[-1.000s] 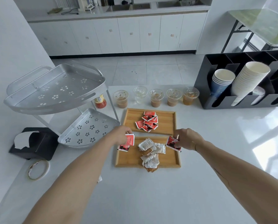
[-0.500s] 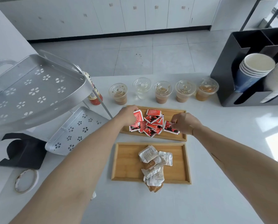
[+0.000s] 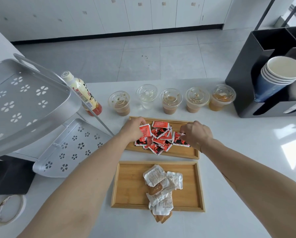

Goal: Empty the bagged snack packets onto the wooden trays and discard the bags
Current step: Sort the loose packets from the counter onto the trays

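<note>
Since the earlier frame, little is changed: both hands are kept over the far wooden tray (image 3: pixel 180 152), whose long axis runs left-right. A red snack packet (image 3: pixel 145 130) is pinched by the left hand (image 3: pixel 132 128); another red packet (image 3: pixel 179 140) is gripped by the right hand (image 3: pixel 196 133). White packets (image 3: pixel 158 184) are heaped on the near wooden tray (image 3: pixel 130 186), overhanging its front rim. Five lidded plastic cups (image 3: pixel 171 101) are lined behind.

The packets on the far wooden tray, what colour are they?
Red with black and white print, seen in the head view: the packets lie piled on the far wooden tray.
</note>
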`<action>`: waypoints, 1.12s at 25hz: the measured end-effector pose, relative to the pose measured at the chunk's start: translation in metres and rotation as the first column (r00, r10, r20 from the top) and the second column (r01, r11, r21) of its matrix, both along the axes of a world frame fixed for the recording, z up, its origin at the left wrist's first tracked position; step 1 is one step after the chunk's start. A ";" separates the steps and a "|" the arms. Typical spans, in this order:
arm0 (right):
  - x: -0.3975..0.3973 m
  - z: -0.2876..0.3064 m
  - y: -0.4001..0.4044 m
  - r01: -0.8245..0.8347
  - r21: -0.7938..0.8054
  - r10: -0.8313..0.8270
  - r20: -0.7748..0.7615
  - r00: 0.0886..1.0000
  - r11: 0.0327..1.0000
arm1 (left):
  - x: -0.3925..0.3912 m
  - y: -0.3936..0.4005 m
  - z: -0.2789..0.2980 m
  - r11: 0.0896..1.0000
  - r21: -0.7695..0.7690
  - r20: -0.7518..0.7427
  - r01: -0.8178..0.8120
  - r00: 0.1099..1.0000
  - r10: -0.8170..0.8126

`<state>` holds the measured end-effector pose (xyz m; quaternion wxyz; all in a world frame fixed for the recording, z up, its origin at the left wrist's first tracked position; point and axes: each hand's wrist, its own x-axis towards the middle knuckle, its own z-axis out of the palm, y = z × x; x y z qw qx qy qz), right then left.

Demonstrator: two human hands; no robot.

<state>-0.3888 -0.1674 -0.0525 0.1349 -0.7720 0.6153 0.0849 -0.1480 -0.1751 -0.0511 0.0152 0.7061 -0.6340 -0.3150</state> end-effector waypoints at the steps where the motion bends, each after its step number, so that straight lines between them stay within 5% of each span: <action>1: 0.000 -0.002 0.002 -0.003 -0.018 0.003 -0.005 1.000 1.000 | 0.000 0.001 -0.001 1.000 -0.008 0.022 -0.002 1.000 0.002; 6: 0.002 -0.004 0.021 0.057 -0.093 -0.058 -0.010 0.998 0.994 | -0.003 0.025 0.001 0.968 -0.217 0.295 0.126 0.954 -0.058; 9: 0.002 0.007 0.037 0.064 -0.077 -0.065 -0.016 0.998 0.995 | -0.006 0.047 0.009 0.953 -0.288 0.286 0.099 0.958 -0.013; 20: 0.037 0.066 0.148 -0.117 -0.004 0.116 -0.058 0.992 0.993 | 0.017 0.206 0.043 0.992 0.083 0.141 0.091 0.985 -0.102; 28: 0.129 0.063 0.226 -0.299 0.109 0.306 -0.060 0.950 0.948 | 0.117 0.320 0.044 0.979 0.181 0.080 -0.089 0.994 0.075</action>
